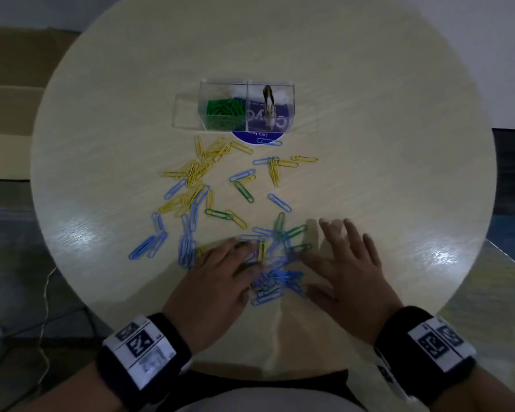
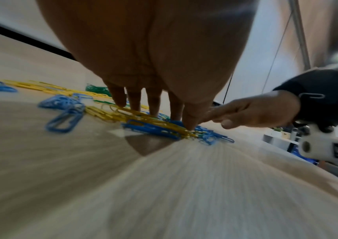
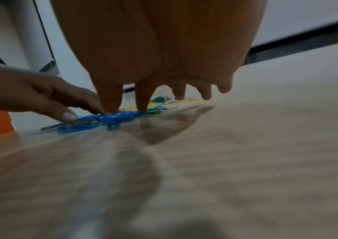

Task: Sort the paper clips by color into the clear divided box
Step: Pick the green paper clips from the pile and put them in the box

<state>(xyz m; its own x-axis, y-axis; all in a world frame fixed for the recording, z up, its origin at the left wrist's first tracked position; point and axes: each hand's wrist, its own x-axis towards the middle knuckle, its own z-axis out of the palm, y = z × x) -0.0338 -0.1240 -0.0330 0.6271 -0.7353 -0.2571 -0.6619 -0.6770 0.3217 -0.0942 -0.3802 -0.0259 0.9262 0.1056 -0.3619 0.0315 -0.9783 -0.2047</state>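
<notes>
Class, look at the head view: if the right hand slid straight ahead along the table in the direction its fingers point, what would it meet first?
The right hand points up and slightly left. Bare table lies ahead; probably first the yellow clips, depth uncertain.

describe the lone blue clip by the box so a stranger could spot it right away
Start at the clear divided box at the far middle of the round table. Just in front of it a dark blue round sticker peeks out. The blue clip lies alone on that sticker; every other loose clip lies on bare wood.
</notes>
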